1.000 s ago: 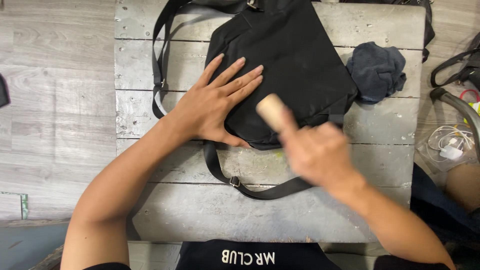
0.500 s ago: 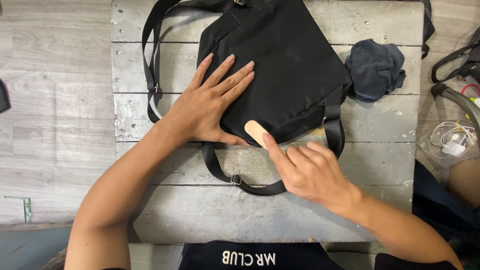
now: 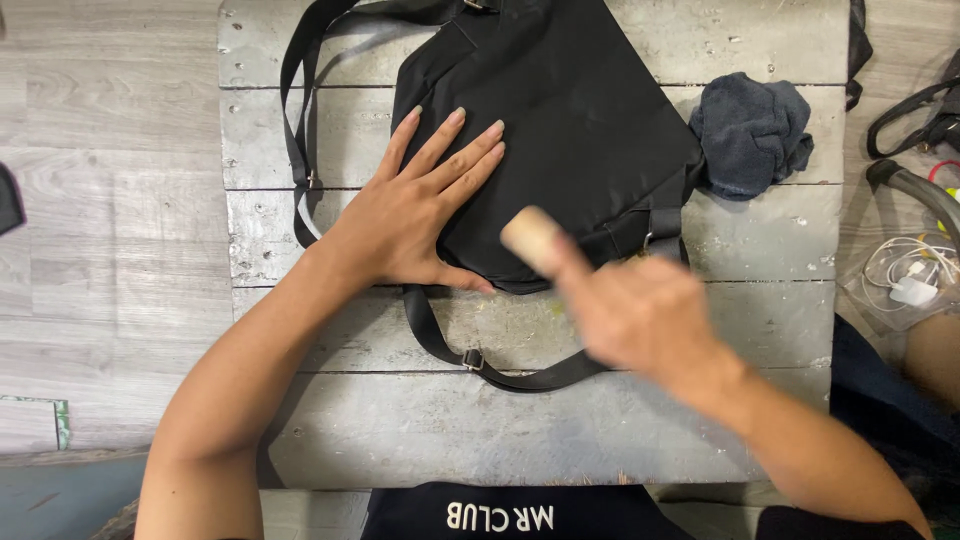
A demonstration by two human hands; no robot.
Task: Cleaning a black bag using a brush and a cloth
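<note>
Right hand (image 3: 640, 315), blurred, is closed around a tan cylindrical handle (image 3: 530, 236) whose end pokes out over the near edge of the black bag (image 3: 570, 130). Left hand (image 3: 415, 215) lies open, fingers spread flat on the bag, which rests on the grey plank table (image 3: 400, 420); a dark cloth (image 3: 750, 135) sits beyond, right.

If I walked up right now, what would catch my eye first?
A black bag lies on a weathered grey wooden table, with the left hand pressed flat on it. The blurred right hand holds a pale cylindrical tool at the bag's lower edge. A crumpled dark cloth lies to the bag's right.
</note>
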